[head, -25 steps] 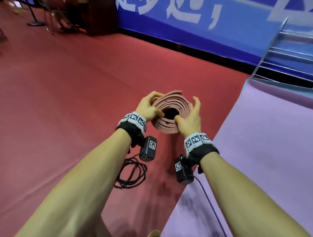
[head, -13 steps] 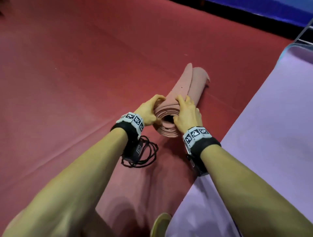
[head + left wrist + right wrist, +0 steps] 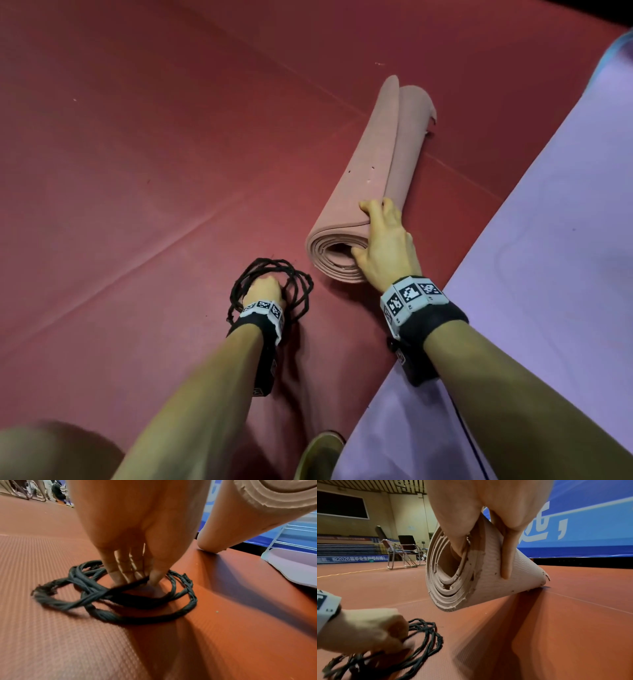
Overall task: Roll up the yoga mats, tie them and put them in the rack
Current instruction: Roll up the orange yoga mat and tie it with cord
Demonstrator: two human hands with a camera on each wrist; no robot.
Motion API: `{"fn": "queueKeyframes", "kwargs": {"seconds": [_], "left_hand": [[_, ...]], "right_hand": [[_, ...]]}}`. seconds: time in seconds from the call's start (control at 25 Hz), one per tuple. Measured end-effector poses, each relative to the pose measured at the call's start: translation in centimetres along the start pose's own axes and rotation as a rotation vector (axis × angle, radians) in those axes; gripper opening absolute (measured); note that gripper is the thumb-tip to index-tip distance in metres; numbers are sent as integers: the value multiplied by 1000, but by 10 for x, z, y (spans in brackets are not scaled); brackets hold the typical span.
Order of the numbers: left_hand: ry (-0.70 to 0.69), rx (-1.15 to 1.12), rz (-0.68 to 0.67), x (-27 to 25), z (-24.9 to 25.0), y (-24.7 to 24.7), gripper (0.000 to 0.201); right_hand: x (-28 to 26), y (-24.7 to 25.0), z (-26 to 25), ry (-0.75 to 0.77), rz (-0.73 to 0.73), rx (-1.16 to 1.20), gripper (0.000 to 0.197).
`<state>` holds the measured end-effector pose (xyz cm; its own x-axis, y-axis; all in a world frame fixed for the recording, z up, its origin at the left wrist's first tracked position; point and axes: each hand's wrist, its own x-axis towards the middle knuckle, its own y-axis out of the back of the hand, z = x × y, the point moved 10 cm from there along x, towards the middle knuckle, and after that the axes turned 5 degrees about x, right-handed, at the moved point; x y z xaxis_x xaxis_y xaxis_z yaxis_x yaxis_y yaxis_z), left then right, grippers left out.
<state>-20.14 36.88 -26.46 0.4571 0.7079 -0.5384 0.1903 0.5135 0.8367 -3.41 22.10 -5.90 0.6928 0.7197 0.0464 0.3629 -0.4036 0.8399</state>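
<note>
Red floor (image 3: 137,171) holds one rolled pink mat (image 3: 373,192), frayed-edged, gripped by the right hand (image 3: 385,248); left hand (image 3: 262,289) pinches one black rope (image 3: 120,601).

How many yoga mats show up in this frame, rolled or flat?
2. A pink rolled mat lies on the red floor, its near end gripped by the right hand. A purple mat lies flat beside it. Others may lie out of view.

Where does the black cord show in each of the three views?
Head: black cord lower centre, around the left hand.
Left wrist: centre, under the fingers.
Right wrist: bottom left.
Shared landmark: rolled pink mat, gripped by the right hand.
</note>
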Motion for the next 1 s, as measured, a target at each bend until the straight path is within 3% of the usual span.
{"fn": "queueKeyframes", "kwargs": {"seconds": [0.12, 0.24, 0.32, 0.44, 0.56, 0.68, 0.88, 1.0], "left_hand": [[68, -175, 173, -12, -7, 34, 32], [96, -471, 317, -31, -12, 92, 21], [-17, -681, 375, -49, 2, 138, 10], [-239, -869, 413, -96, 35, 203, 10], [-463, -827, 479, -153, 72, 257, 7], [-647, -735, 533, -210, 98, 294, 1], [-884, -598, 730, -294, 115, 347, 17], [-1012, -475, 762, -328, 130, 361, 21]], "right_hand": [[-8, 5, 4, -20, -3, 13, 63], [-15, 15, -10, -19, -13, 20, 60], [-21, 29, -25, -4, -10, -7, 55], [-27, 57, -49, 47, -8, -67, 50], [-34, 85, -70, 33, -28, -170, 49], [-43, 125, -103, 37, 55, -225, 51], [-58, 190, -134, -7, 210, -32, 94], [-63, 233, -140, -47, 305, 84, 55]]}}
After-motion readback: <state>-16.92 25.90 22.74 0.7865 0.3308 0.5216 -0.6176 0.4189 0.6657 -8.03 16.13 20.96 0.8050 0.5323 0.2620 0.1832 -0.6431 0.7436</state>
